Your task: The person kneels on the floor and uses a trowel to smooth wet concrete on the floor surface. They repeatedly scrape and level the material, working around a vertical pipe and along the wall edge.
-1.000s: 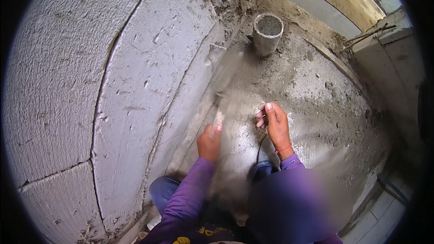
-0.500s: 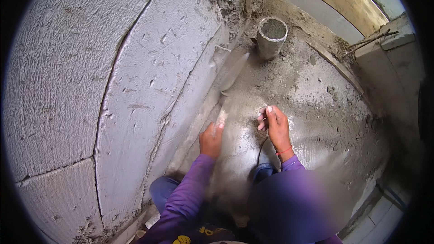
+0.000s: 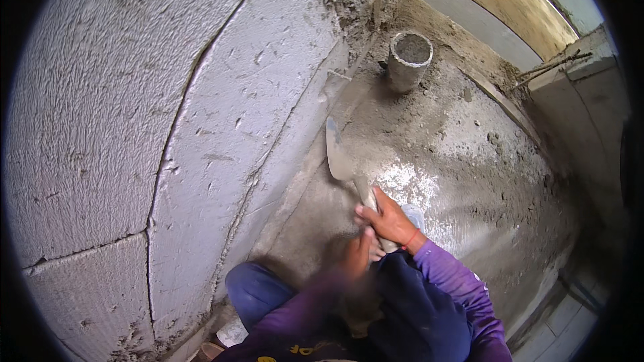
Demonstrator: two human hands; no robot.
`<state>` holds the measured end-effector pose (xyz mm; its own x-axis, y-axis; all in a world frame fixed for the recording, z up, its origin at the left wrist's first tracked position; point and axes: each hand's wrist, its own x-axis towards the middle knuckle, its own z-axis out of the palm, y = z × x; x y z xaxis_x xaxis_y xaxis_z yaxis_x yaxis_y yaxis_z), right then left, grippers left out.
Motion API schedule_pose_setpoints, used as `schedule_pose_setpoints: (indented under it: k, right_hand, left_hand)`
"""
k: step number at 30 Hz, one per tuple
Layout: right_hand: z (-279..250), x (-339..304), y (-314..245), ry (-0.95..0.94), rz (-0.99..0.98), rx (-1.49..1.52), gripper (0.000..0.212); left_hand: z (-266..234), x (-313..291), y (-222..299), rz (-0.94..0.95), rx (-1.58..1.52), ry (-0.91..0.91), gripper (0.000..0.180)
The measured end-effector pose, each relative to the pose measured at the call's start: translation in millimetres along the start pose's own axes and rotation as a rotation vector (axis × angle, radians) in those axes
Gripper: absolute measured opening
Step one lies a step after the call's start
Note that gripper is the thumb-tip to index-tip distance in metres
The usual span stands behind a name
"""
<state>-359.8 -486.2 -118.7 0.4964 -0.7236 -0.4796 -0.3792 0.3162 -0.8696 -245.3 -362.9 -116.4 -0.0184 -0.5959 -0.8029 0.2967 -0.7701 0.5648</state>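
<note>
My right hand [image 3: 392, 222], with a red string around its wrist, grips the handle of a pointed trowel [image 3: 337, 161]. The blade points away and to the left, close to the foot of the grey block wall [image 3: 228, 94]. Just below and left of it, my left hand [image 3: 358, 252] is at the butt end of the handle. Motion smears that hand, and whether its fingers touch the handle is unclear. Under both hands lies a grey, cement-dusted floor [image 3: 312, 218].
A hollow cement-crusted pipe stub [image 3: 406, 70] stands upright at the far end. A thin strip [image 3: 500, 100] runs along the right, with crumbs of mortar beside it. Thin sticks [image 3: 553, 67] lie on a block at the far right. My bent knee [image 3: 255, 288] is by the wall.
The trowel has passed from my left hand to my right. Both hands have come nearer to me and together, and the blade has swung to the left.
</note>
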Motion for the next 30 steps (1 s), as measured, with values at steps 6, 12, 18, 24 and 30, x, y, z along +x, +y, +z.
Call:
schedule_pose_setpoints:
  k: [6, 12, 18, 24, 30]
  right_hand:
    - [-37, -21, 14, 0.178, 0.095, -0.274, 0.047]
    - [5, 38, -38, 0.042, 0.174, 0.611, 0.034]
    - [1, 78, -112, 0.343, 0.174, -0.258, 0.065]
    - [60, 88, -118, 0.778, -0.037, 0.067, 0.059]
    - [128, 148, -34, 0.804, 0.106, 0.222, 0.052]
  left_hand:
    - [-89, -92, 88, 0.375, 0.668, 0.169, 0.031]
    - [-121, -125, 160, 0.661, 0.862, 0.305, 0.023]
    - [-106, -81, 117, 0.786, 0.722, 0.545, 0.02]
    - [-86, -118, 141, 0.971, 0.497, 0.611, 0.014]
    - [-87, -136, 130, 0.958, 0.464, 0.618, 0.019]
